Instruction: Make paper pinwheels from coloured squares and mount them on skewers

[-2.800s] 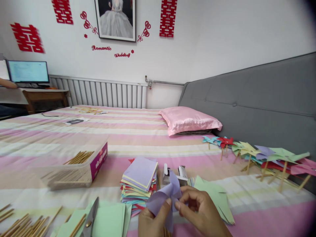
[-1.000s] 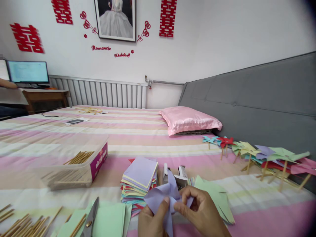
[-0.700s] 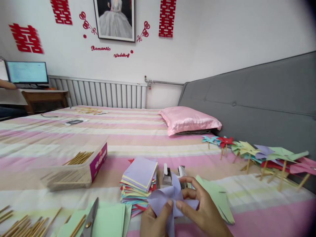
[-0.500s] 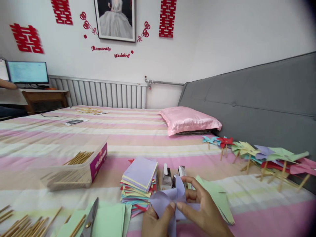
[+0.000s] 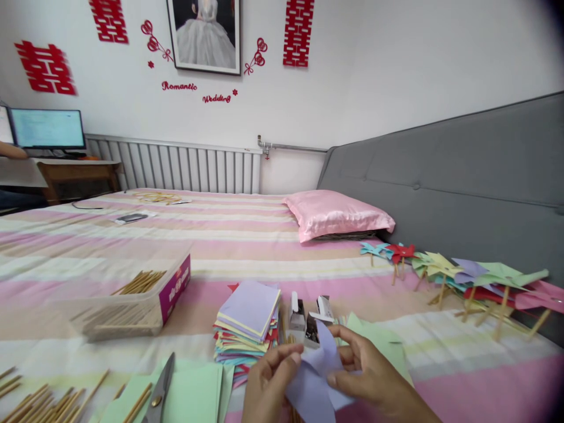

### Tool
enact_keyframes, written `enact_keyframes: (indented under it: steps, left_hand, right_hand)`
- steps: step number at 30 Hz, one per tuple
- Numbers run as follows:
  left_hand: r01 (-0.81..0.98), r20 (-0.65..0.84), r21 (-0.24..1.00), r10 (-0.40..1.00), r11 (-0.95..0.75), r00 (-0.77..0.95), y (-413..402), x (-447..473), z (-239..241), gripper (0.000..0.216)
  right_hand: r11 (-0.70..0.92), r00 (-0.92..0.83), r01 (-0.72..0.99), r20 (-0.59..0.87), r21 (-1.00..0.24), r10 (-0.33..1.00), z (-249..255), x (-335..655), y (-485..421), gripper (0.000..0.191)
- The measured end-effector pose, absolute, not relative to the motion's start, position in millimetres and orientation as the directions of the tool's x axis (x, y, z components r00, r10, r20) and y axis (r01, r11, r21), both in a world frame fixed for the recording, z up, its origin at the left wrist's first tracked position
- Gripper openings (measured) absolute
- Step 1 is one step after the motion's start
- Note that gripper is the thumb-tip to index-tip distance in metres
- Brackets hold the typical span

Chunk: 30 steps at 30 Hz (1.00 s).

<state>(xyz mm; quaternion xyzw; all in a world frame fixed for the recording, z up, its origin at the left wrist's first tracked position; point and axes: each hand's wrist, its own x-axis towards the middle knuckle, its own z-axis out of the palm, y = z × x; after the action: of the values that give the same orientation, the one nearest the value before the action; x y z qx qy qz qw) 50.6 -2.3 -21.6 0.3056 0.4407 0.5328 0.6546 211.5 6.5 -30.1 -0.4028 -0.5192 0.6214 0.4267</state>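
Note:
At the bottom centre both my hands work a lilac paper piece (image 5: 315,376) folded into pinwheel flaps. My left hand (image 5: 267,382) has its fingers curled and pinched at the paper's left edge. My right hand (image 5: 370,376) grips the paper from the right, thumb on top. Just behind them stand a small stapler (image 5: 297,314) and an open little box (image 5: 317,320). A stack of coloured paper squares (image 5: 249,320), lilac on top, lies to the left of these.
Scissors (image 5: 161,390) lie on green sheets (image 5: 198,390). Wooden sticks (image 5: 39,399) spread at bottom left; more fill a clear box (image 5: 132,299). Finished pinwheels (image 5: 467,279) line the grey headboard. A pink pillow (image 5: 337,214) lies behind. Another person's arm (image 5: 11,151) shows by a monitor, far left.
The lilac paper has dropped lower and flatter between my hands. My left hand has lifted its fingers over the paper's left edge; my right thumb now presses on top.

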Motion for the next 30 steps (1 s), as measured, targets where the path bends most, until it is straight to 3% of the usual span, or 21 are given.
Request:
enact_keyframes:
  steps: [4, 9, 22, 27, 30]
  left_hand:
    - [-0.1, -0.115, 0.988, 0.993, 0.118, 0.037, -3.6, 45.3, -15.9, 0.026]
    - [0.199, -0.123, 0.977, 0.96, 0.074, 0.251, -5.2, 48.3, -16.9, 0.014]
    - [0.258, -0.179, 0.961, 0.927, 0.094, 0.328, -1.8, 47.9, -29.7, 0.003]
    - [0.287, -0.158, 0.954, 0.963, 0.091, 0.216, -3.0, 52.5, -32.0, 0.009]
    - [0.206, -0.15, 0.971, 0.977, 0.118, 0.15, -2.6, 54.8, -32.4, 0.01]
  right_hand:
    - [-0.109, -0.334, 0.052, -0.121, -0.993, 0.935, -30.3, 212.5, 4.7, 0.051]
    - [-0.086, -0.298, 0.219, -0.15, -0.972, 0.943, -24.7, 209.1, 0.5, 0.049]
    - [-0.002, -0.308, 0.351, -0.118, -0.937, 0.944, -20.0, 207.2, -5.7, 0.054]
    - [0.014, -0.306, 0.346, -0.099, -0.938, 0.947, -17.1, 207.8, -6.8, 0.054]
    - [0.048, -0.325, 0.29, -0.051, -0.956, 0.944, -13.3, 207.6, -5.4, 0.047]
